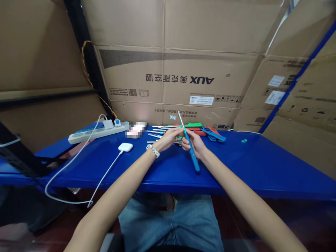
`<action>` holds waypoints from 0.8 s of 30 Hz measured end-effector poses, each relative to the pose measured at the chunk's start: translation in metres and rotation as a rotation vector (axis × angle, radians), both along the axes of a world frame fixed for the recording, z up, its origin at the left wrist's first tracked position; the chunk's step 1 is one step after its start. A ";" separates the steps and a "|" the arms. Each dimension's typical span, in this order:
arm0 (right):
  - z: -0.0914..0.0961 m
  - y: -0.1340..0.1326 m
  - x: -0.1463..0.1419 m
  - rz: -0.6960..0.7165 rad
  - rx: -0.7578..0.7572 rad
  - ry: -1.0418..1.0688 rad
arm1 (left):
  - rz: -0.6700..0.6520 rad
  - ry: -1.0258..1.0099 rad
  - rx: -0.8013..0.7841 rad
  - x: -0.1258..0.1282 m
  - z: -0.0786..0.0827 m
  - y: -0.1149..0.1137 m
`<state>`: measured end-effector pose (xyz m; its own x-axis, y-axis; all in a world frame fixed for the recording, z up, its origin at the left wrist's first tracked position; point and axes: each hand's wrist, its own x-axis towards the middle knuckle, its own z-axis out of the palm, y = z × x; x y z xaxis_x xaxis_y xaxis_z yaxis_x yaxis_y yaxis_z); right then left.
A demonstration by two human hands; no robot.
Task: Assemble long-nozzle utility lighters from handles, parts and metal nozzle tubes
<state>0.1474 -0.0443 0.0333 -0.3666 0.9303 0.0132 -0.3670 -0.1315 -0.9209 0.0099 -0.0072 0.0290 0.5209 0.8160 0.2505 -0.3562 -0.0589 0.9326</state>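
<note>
A long-necked lighter (194,159) with a blue handle and thin metal tube is held tilted above the table, its tube pointing up and away. My right hand (196,144) wraps its fingers around the upper part of the handle. At the neck, where a bit of green shows, the fingers of my left hand (168,138) are closed against the lighter; its exact grip is partly hidden. Behind both hands lie several more lighters with metal tubes, among them a green one (194,124), a red one (198,132) and blue ones (215,135).
On the blue table (236,168), a power strip (98,133) with plugs stands at left, near a white earbud case (125,147) on a cable. A blurred pack (135,130) sits at the back. A small green piece (244,140) lies at right. Cardboard (168,63) walls the back.
</note>
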 end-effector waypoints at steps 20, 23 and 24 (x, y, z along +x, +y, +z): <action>-0.013 -0.001 -0.005 0.105 0.017 -0.161 | 0.175 -0.426 -0.446 -0.008 0.023 0.005; -0.013 -0.004 -0.006 0.125 0.034 -0.182 | 0.066 -0.496 -0.504 -0.009 0.027 0.003; -0.013 -0.004 -0.007 0.132 0.044 -0.186 | 0.027 -0.521 -0.528 -0.010 0.028 0.003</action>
<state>0.1408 -0.0487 0.0204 -0.4850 0.8741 -0.0261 -0.1727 -0.1249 -0.9770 0.0000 -0.0041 0.0566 0.4200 0.9070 0.0303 -0.7650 0.3359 0.5494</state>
